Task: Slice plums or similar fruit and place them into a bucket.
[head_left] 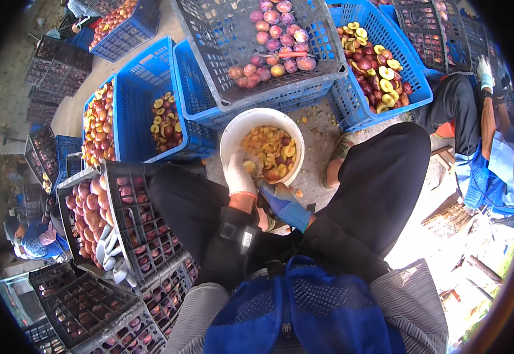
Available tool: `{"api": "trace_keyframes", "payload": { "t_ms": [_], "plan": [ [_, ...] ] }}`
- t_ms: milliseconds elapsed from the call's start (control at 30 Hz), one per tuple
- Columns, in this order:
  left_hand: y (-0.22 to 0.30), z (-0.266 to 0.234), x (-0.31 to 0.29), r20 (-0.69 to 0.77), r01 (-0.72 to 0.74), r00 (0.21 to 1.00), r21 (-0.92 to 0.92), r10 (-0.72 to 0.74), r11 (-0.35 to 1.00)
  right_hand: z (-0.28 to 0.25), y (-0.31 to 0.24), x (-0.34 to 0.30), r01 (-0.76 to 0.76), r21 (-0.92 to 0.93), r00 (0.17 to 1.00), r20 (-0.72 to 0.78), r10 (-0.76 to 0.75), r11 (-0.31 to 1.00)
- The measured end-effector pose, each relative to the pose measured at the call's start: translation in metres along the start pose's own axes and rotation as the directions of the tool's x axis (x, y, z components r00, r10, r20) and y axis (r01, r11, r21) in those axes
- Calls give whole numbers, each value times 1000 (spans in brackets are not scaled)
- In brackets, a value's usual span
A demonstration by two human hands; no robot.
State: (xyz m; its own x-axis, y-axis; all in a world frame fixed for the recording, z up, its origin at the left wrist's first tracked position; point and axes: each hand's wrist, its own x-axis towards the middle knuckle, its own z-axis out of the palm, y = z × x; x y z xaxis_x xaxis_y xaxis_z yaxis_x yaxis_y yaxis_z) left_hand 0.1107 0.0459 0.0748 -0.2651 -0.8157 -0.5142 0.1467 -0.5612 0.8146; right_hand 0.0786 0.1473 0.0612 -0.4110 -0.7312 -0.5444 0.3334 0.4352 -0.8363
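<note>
My left hand (239, 175), in a white glove, is over the near left rim of a white bucket (227, 137). Its fingers are closed around what looks like a cut plum (250, 167), with a pale yellow face showing. My right hand (282, 202), in a blue and grey glove, is curled close beside it at the bucket's near rim. Whatever the right fingers grip is hidden. Inside the bucket lie many yellow and dark red plum pieces (277, 147). The bucket stands on the ground between my knees.
Ahead, a tilted black crate (207, 53) holds whole plums and a red-handled tool (286, 54). Blue crates (145, 68) with cut plums flank it. At left, a plum-filled crate (86, 203) carries metal spoon-like utensils (108, 251). Another person (481, 141) sits at right.
</note>
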Motion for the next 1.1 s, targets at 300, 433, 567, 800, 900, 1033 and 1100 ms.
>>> {"api": "trace_keyframes", "payload": {
  "t_ms": [300, 433, 567, 800, 900, 1033, 1100],
  "plan": [
    [13, 1, -6, 179, 101, 981, -161, -72, 982, -8, -18, -11, -226, 207, 965, 184, 189, 952],
    [15, -5, -8, 456, 148, 887, -147, -65, 978, -15, -25, -17, -454, 403, 837, 499, 225, 794],
    [11, -9, 2, 395, 237, 910, -252, -124, 938, -15, -20, -9, -604, 486, 694, 710, 118, 632],
    [26, -20, 32, 104, 203, 979, -417, -176, 886, -13, -18, 18, -567, 705, 823, 514, 243, 426],
    [52, -28, 44, -93, -143, 987, -178, 129, 974, -9, -17, 20, -299, 379, 954, 99, 283, 876],
    [116, -49, 74, -178, -406, 850, 379, 496, 832, -16, -21, 19, -181, 303, 964, -136, 231, 936],
    [128, -48, 81, -99, -452, 797, 556, 596, 698, -25, -25, 19, -186, 433, 968, -71, 239, 882]
  ]
}}
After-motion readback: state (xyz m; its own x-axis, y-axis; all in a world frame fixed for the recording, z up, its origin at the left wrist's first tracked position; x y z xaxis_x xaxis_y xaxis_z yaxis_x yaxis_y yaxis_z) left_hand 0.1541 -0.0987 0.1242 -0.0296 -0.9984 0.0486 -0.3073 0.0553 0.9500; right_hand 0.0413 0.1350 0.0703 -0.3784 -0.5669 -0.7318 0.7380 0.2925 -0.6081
